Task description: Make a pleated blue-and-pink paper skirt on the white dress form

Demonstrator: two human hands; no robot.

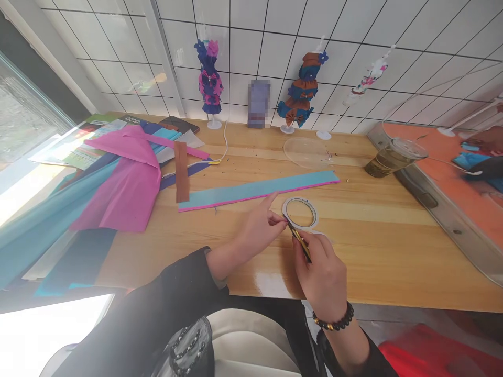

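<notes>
My right hand (321,275) is closed around a slim black-and-gold tool (299,241) that looks like a craft knife, its tip pointing up and left. At that tip, beside a roll of white double-sided tape (285,209), the thumb and a finger of my left hand (261,228) are pinched together. What they pinch is too small to make out. Another left finger stretches toward a long strip of light blue paper with a pink lower edge (255,189). The tape roll lies flat on the table, a loose tail running from its lower right side.
On the left, pink crepe paper (126,183) and blue sheets (78,204) are piled, with a brown strip (182,170) beside them. A lidded cup (393,158) stands at the right near a metal edge. Decorated stands (210,84) line the tiled wall.
</notes>
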